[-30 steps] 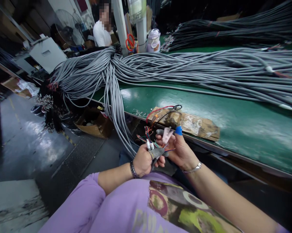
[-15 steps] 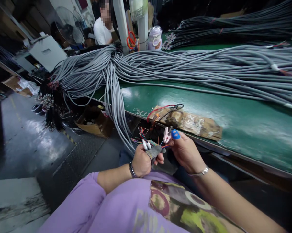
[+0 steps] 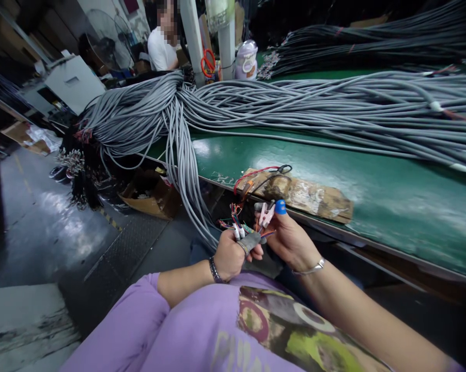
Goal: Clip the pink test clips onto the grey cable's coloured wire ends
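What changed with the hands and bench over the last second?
The right hand showed more of its back half a second ago; now it has rolled palm-up again, tilting the pink clip-like tool it holds. Nothing visibly let go. Unchanged: left hand gripping wires, wooden board, gray cables.

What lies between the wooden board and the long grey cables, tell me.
In the head view, green tabletop lies between the wooden board and the grey cables, with a dark wire loop jutting past the board's far edge.
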`<control>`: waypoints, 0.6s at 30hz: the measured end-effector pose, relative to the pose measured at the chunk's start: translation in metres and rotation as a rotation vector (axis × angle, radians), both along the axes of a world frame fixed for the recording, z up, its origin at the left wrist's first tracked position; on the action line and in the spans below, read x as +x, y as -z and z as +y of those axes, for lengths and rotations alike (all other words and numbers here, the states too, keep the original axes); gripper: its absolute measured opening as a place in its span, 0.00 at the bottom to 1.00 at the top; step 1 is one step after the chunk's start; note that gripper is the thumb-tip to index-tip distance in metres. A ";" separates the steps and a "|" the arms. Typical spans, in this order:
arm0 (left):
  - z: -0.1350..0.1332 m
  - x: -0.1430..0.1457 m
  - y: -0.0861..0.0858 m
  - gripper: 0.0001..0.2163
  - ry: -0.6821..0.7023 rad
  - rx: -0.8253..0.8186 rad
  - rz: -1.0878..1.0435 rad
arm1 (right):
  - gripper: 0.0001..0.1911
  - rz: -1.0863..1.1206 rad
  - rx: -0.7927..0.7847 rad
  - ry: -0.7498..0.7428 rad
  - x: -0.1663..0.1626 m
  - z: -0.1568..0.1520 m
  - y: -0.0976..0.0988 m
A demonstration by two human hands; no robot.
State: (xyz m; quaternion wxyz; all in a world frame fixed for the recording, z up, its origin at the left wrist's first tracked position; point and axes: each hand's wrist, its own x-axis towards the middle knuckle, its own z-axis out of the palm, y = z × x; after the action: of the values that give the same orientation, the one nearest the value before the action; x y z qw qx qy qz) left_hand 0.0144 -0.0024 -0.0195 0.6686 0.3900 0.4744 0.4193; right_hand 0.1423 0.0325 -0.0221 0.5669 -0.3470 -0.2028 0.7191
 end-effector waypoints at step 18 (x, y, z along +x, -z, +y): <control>-0.004 -0.012 -0.005 0.20 0.309 0.004 0.155 | 0.16 -0.560 0.309 -0.449 0.028 -0.025 -0.024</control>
State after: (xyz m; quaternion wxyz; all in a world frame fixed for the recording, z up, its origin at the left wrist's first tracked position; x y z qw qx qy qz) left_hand 0.0025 -0.0061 -0.0149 0.6860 0.4907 0.4580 0.2810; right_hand 0.1705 0.0073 0.0015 0.3636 -0.3873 -0.5266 0.6637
